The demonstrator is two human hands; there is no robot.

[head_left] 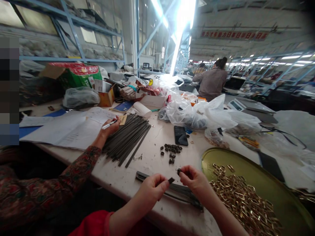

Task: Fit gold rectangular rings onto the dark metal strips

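My left hand [154, 188], at the centre front, pinches a dark strip [171, 180] whose end sticks out past the fingertips. Just to its right, my right hand [193, 177] holds a small dark loop [178, 171] between thumb and fingers. Beneath both hands lies a bundle of dark strips [142, 175] along the table edge. Several small dark loops [173, 148] are grouped on the table behind my hands. At the right, a round gold tray [209, 155] holds a heap of gold metal buckles [243, 200].
Another person's hand [110, 126] holds a pen at the left, beside a pile of dark strips [130, 136] and open papers [66, 129]. A phone [180, 135] lies behind the loops, near plastic bags [197, 113].
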